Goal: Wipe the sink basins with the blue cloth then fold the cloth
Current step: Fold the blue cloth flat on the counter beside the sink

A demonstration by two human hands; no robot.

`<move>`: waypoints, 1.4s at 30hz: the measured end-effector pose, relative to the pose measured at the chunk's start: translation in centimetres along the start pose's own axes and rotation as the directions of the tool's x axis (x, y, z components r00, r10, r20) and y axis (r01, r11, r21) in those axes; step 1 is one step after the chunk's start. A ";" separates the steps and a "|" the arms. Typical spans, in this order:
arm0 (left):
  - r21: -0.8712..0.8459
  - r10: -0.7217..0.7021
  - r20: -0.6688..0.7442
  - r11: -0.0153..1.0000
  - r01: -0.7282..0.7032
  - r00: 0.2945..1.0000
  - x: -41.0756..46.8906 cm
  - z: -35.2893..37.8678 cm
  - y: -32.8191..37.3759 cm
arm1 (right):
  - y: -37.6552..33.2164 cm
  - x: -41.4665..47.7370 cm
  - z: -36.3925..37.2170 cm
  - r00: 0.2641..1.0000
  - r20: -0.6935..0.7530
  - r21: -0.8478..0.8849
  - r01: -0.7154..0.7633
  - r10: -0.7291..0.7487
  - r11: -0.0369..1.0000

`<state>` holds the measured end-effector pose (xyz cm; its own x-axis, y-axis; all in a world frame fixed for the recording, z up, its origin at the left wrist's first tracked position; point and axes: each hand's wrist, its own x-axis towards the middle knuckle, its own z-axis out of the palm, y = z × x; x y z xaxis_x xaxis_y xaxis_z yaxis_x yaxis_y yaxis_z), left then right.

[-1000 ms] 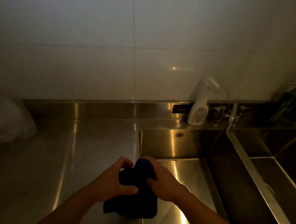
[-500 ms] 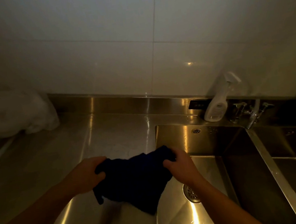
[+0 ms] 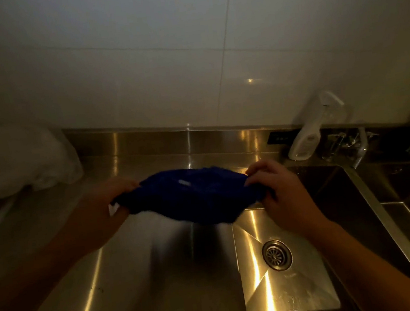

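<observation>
Blue cloth (image 3: 191, 196): hanging in the air btw the two hands, above the seam where counter meets left basin, not touching the steel. Long axis running left-right, top edge stretched almost straight, lower part sagging in a soft belly toward the near side. Thick, fluffy, prob. microfibre; small pale tag showing on top.

Left hand (image 3: 101, 210): pinching the left end, fingers closed on the fabric, blurred. Right hand (image 3: 276, 193): pinching the right end, thumb on top, fingers curled under. Both about equally far from the cloth centre, so neither nearer; judging a fold to be starting, w/ one end needing to travel across to the other along that axis.

Counter (image 3: 137, 281): brushed stainless, flat, glaring w/ streaks. Left basin (image 3: 289, 293): square-cornered steel, round drain strainer (image 3: 277, 255) below the right wrist. Spray bottle (image 3: 306, 139): white plastic, standing far right at the backsplash, well apart. Dim light; wetness impossible to tell.
</observation>
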<state>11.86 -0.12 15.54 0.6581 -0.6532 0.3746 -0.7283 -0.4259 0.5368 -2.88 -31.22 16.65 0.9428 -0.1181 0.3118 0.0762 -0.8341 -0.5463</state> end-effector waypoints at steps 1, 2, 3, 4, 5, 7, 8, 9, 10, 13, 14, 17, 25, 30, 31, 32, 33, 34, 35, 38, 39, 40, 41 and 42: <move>0.003 0.007 0.055 1.000 -0.007 0.998 -1.6 0.8 -0.8 | 0.1 -1.5 0.9 0.997 0.078 -0.057 0.007 -0.003 0.998; 0.003 -0.011 0.138 1.000 0.011 0.990 -3.5 1.9 -1.8 | 0.2 -3.2 2.1 0.980 0.200 -0.118 0.013 0.010 0.993; 0.005 -0.031 0.248 1.000 0.031 0.968 -5.6 3.1 -3.0 | 0.5 -5.1 3.4 0.939 0.344 -0.166 0.037 0.022 0.985; 0.025 -0.048 0.371 0.999 0.041 0.927 -7.6 4.2 -4.2 | 0.9 -6.8 4.8 0.872 0.487 -0.187 0.060 0.039 0.981; 0.067 -0.062 0.461 0.997 0.034 0.885 -9.4 5.1 -5.3 | 1.4 -8.2 6.0 0.795 0.603 -0.184 0.062 0.063 0.981; 0.109 -0.129 0.490 0.990 0.087 0.862 -11.2 6.7 -7.3 | 2.5 -9.5 8.0 0.728 0.675 -0.164 -0.015 0.123 0.986; 0.102 -0.171 0.439 0.985 0.140 0.882 -11.2 7.4 -8.1 | 3.0 -9.1 8.8 0.752 0.637 -0.157 -0.087 0.169 0.984; 0.105 -0.214 0.371 0.977 0.188 0.904 -10.7 8.3 -8.8 | 3.6 -8.2 9.6 0.791 0.573 -0.153 -0.156 0.216 0.976; 0.122 -0.279 0.305 0.960 0.254 0.911 -10.0 9.2 -9.4 | 4.2 -6.8 10.6 0.829 0.496 -0.160 -0.206 0.259 0.965; 0.232 -0.529 0.201 0.843 0.485 0.824 -7.5 11.9 -10.9 | 6.1 -1.7 14.2 0.887 0.305 -0.276 -0.265 0.345 0.924; 0.262 -0.569 0.204 0.816 0.516 0.796 -6.9 12.8 -11.3 | 6.6 -0.2 15.4 0.889 0.281 -0.333 -0.263 0.361 0.905; 0.312 -0.573 0.197 0.806 0.503 0.796 -5.4 14.7 -12.0 | 7.8 2.8 18.4 0.859 0.321 -0.492 -0.208 0.399 0.845; 0.398 -0.623 0.485 0.782 0.479 0.614 -4.3 13.6 -11.2 | 7.7 3.9 18.2 0.819 0.362 -0.574 -0.180 0.445 0.799; 0.151 -0.518 0.441 0.848 0.509 0.732 -2.2 6.2 -8.2 | 5.1 5.7 10.4 0.803 0.424 -0.314 -0.304 0.419 0.899; 0.146 -0.489 0.433 0.867 0.476 0.757 -1.3 4.4 -7.1 | 4.3 6.2 8.4 0.809 0.433 -0.271 -0.305 0.399 0.913; 0.131 -0.451 0.414 0.889 0.439 0.791 -0.5 2.7 -6.2 | 3.4 6.8 6.4 0.822 0.430 -0.227 -0.301 0.373 0.926; 0.112 -0.417 0.388 0.907 0.407 0.822 0.5 1.2 -5.1 | 2.5 7.4 4.3 0.841 0.422 -0.180 -0.289 0.339 0.940; 0.089 -0.387 0.356 0.920 0.382 0.850 1.5 -0.3 -4.0 | 1.5 7.9 2.2 0.863 0.409 -0.142 -0.261 0.297 0.955; 0.068 -0.369 0.336 0.927 0.368 0.867 2.5 -1.9 -2.8 | 0.4 8.3 0.2 0.886 0.391 -0.116 -0.221 0.249 0.968; 0.093 -0.299 0.294 0.954 0.284 0.908 5.3 -6.7 -0.1 | -2.6 9.2 -5.2 0.940 0.313 -0.065 -0.118 0.132 0.991; 0.140 -0.274 0.267 0.960 0.244 0.924 6.0 -8.3 0.7 | -3.5 9.4 -6.7 0.958 0.272 -0.071 -0.079 0.095 0.994; 0.182 -0.244 0.241 0.962 0.203 0.939 6.5 -9.8 1.5 | -4.4 9.5 -8.1 0.972 0.228 -0.094 -0.035 0.055 0.995; 0.206 -0.203 0.224 0.966 0.158 0.953 6.8 -10.9 2.0 | -5.3 9.4 -9.2 0.982 0.187 -0.126 0.005 0.019 0.992; 0.211 -0.164 0.220 0.970 0.118 0.962 6.7 -11.8 2.5 | -6.0 9.2 -10.0 0.988 0.153 -0.156 0.040 -0.016 0.987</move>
<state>16.75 1.82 28.29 0.7105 -0.6957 0.1058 -0.6697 -0.6223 0.4052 2.05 -32.71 30.56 0.9800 -0.0212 0.1978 0.0620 -0.9121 -0.4052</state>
